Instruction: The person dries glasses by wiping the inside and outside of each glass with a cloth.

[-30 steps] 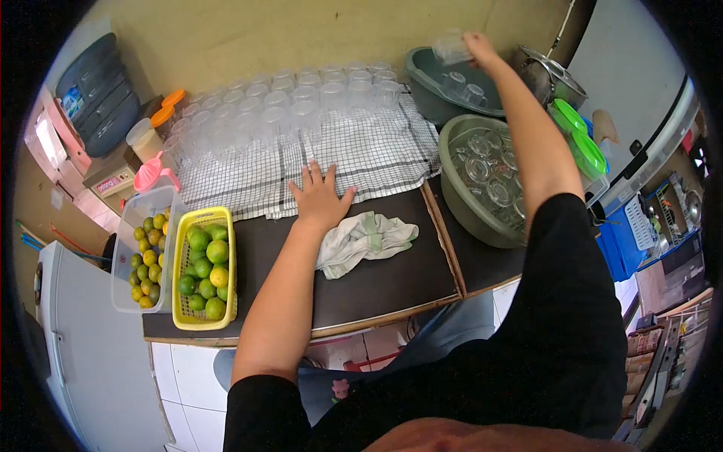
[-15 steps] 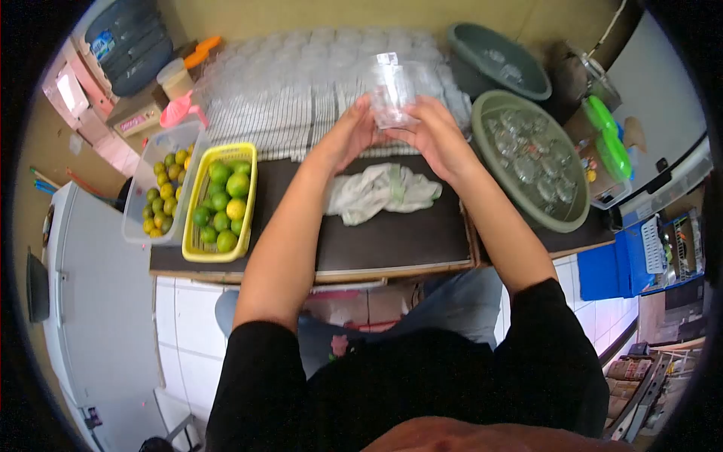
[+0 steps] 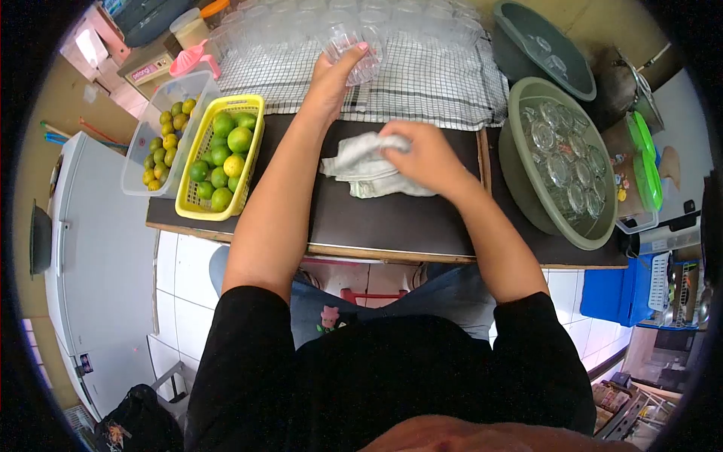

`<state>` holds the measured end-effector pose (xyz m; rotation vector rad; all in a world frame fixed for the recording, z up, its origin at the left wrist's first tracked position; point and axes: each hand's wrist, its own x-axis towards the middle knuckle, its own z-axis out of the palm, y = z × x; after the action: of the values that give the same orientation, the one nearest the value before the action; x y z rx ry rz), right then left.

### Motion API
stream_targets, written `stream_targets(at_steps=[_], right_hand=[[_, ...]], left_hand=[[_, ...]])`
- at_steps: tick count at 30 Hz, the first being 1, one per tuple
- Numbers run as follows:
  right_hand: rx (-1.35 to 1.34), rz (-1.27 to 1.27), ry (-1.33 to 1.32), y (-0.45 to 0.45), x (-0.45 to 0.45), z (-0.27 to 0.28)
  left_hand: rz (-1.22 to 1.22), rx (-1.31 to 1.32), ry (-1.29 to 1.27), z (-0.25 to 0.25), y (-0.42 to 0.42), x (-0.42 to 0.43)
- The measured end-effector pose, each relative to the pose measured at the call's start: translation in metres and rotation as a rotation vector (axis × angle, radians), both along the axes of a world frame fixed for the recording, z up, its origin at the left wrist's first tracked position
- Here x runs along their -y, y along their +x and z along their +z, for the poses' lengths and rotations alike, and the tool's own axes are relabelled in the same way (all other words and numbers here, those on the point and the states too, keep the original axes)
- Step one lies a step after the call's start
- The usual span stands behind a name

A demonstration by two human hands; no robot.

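My left hand point(image 3: 329, 84) is wrapped round a clear drinking glass point(image 3: 364, 72), held tilted above the checked cloth at the back of the table. The thumb lies along the side of the glass. My right hand point(image 3: 425, 154) has its fingers closed on a white rag point(image 3: 367, 167). Part of the rag is bunched up under the fingers, and the rest lies on the dark tabletop point(image 3: 376, 222). Behind the left hand, many clear glasses point(image 3: 279, 34) stand in rows on the checked cloth point(image 3: 452, 83).
To the left are a yellow basket point(image 3: 184, 203) of limes and a clear plastic bin point(image 3: 135, 181) of small citrus fruit. At right stands a green basin point(image 3: 523, 192) of glasses. Behind it is a dark basin point(image 3: 508, 49) with a few glasses.
Both hands were round the glass; now only my left hand holds it, further left. My right hand has come down and gripped the rag. The view has shifted slightly.
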<state>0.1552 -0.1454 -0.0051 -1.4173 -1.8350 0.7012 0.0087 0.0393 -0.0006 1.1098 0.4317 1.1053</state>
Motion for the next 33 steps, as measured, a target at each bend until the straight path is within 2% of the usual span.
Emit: stream_targets(at_steps=[1, 3, 4, 6, 7, 9, 10, 11, 14, 17, 18, 19, 20, 21, 23, 24, 26, 27, 28, 30, 31, 33], right_hand=[[-0.168, -0.062, -0.192, 0.005, -0.001, 0.007], [-0.855, -0.022, -0.302, 0.021, -0.01, 0.006], [-1.043, -0.082, -0.397, 0.027, -0.012, 0.008], [-1.268, 0.044, -0.603, 0.044, -0.014, 0.008], [-1.351, 0.113, -0.607, 0.047, -0.016, 0.005], [-1.359, 0.046, -0.603, 0.046, -0.016, 0.004], [-1.226, -0.043, -0.565, 0.038, -0.016, 0.003], [-1.228, -0.048, -0.558, 0.043, -0.018, -0.002], [-1.262, -0.275, -0.535, 0.051, -0.027, -0.01], [-1.268, -0.378, -0.273, 0.056, -0.021, 0.006], [-1.268, -0.377, -0.268, 0.054, -0.019, 0.009], [-1.158, -0.438, -0.044, 0.052, -0.019, 0.011], [-1.039, -0.493, 0.175, 0.049, -0.017, 0.013], [-0.873, -0.505, 0.277, 0.044, -0.01, 0.024], [-0.766, -0.531, 0.343, 0.033, -0.003, 0.028], [-0.578, -0.46, 0.343, 0.023, 0.009, 0.033], [-0.91, -0.216, 0.533, 0.021, 0.0, 0.027], [-1.118, -0.07, 0.381, 0.021, 0.006, 0.037], [-1.118, -0.071, 0.38, 0.024, 0.006, 0.036], [-0.809, -0.272, 0.329, 0.029, 0.004, 0.035], [-0.687, -0.297, 0.311, 0.025, 0.007, 0.038], [-0.456, -0.289, 0.518, 0.019, 0.005, 0.032]], left_hand=[[0.014, 0.001, 0.025, -0.002, 0.0, -0.002], [0.019, 0.011, -0.021, -0.004, 0.0, -0.007], [0.04, 0.023, -0.032, -0.007, 0.0, -0.008], [0.017, 0.032, -0.04, -0.009, -0.004, -0.009], [0.022, 0.031, -0.058, -0.008, -0.004, -0.008], [0.037, -0.021, 0.005, -0.007, -0.003, -0.006], [0.048, -0.058, 0.024, -0.007, -0.002, -0.005], [0.041, -0.058, 0.027, -0.006, -0.002, -0.005], [0.047, -0.085, 0.033, -0.001, -0.003, 0.001], [-0.039, -0.027, -0.053, 0.008, -0.006, 0.011], [-0.124, -0.04, -0.035, 0.008, -0.007, 0.009], [-0.126, -0.04, -0.031, 0.006, -0.006, 0.008], [-0.321, 0.004, 0.0, 0.004, -0.007, 0.009], [-0.515, 0.048, 0.031, 0.003, -0.008, 0.013], [-0.315, -0.098, 0.121, -0.002, 0.014, 0.045], [-0.188, -0.206, 0.203, -0.01, 0.03, 0.055], [-0.174, -0.156, 0.262, -0.013, 0.039, 0.061], [-0.094, -0.093, 0.256, -0.012, 0.041, 0.065], [-0.014, -0.029, 0.25, -0.011, 0.041, 0.069], [0.001, -0.087, 0.292, -0.006, 0.036, 0.073], [0.015, -0.144, 0.336, -0.005, 0.035, 0.076], [0.04, -0.121, 0.373, -0.007, 0.043, 0.087]])
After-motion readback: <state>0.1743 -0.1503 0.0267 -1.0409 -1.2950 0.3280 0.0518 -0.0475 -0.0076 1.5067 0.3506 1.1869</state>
